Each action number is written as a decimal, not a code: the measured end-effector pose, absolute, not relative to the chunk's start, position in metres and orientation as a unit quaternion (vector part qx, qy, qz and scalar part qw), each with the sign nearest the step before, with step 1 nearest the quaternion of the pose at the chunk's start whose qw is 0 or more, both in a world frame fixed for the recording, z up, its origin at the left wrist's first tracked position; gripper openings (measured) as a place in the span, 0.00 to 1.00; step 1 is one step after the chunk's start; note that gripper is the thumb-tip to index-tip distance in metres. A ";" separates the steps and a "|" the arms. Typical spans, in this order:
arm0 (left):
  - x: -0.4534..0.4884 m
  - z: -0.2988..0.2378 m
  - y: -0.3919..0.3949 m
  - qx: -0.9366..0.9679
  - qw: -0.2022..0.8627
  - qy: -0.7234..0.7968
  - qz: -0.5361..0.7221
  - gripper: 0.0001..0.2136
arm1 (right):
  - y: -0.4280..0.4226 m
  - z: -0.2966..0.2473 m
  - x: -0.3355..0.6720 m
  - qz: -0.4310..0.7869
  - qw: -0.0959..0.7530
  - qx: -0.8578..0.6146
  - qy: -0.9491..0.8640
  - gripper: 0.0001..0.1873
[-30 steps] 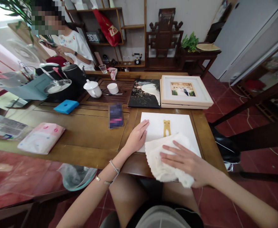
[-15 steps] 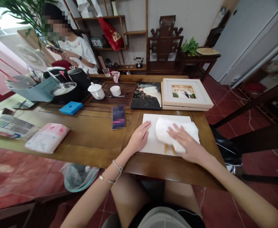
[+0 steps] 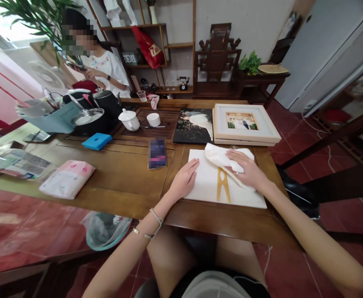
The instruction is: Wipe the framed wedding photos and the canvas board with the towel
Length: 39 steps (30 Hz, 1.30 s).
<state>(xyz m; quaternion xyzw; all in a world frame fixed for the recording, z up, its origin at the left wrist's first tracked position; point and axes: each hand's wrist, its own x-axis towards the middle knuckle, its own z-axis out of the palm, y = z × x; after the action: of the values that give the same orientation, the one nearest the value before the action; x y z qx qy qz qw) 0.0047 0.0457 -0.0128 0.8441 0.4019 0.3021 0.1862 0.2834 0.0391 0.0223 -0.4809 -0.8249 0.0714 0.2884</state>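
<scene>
A flat white board (image 3: 246, 200) lies near the table's front edge, with a yellow shape like a clothes peg or the letter A (image 3: 222, 185) on its surface. My left hand (image 3: 185, 178) rests on the board's left edge, fingers stretched out and holding nothing. Under my right hand (image 3: 245, 166) is a bunched white cloth (image 3: 220, 155), which the hand grips from above and presses on the upper right of the board. The cloth covers part of the board and reaches the top of the yellow shape.
Behind the board are a black photo panel (image 3: 193, 128) and stacked framed pictures (image 3: 268, 128). A phone (image 3: 157, 154), tissue pack (image 3: 68, 179), blue sponge-like block (image 3: 97, 141), lidded white cup (image 3: 129, 120) and kettle (image 3: 106, 103) stand leftward. Across the table sits a person (image 3: 109, 66).
My right hand has pushed the white cloth up and away across the board, uncovering the yellow shape and the board's lower right. My left hand stays at the left edge.
</scene>
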 end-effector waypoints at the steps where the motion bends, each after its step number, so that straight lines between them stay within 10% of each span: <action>1: 0.005 -0.013 0.046 0.844 0.186 0.403 0.301 0.21 | 0.043 0.022 0.281 0.066 0.285 -0.489 -0.822 0.26; 14: 0.003 -0.010 0.043 0.848 0.189 0.395 0.299 0.21 | -0.077 0.049 0.271 0.147 0.157 -0.414 -0.885 0.53; 23: 0.003 -0.009 0.043 0.849 0.188 0.397 0.292 0.21 | 0.026 0.019 0.293 0.025 0.236 -0.522 -0.819 0.33; 39: 0.001 -0.010 0.044 0.848 0.204 0.384 0.302 0.22 | -0.052 0.041 0.265 0.094 0.150 -0.332 -0.926 0.43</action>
<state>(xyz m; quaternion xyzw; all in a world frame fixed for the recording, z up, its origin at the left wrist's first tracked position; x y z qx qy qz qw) 0.0011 0.0440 -0.0104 0.8484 0.3842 0.3018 0.2038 0.2649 -0.0520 0.0405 -0.3319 -0.9265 0.0938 0.1505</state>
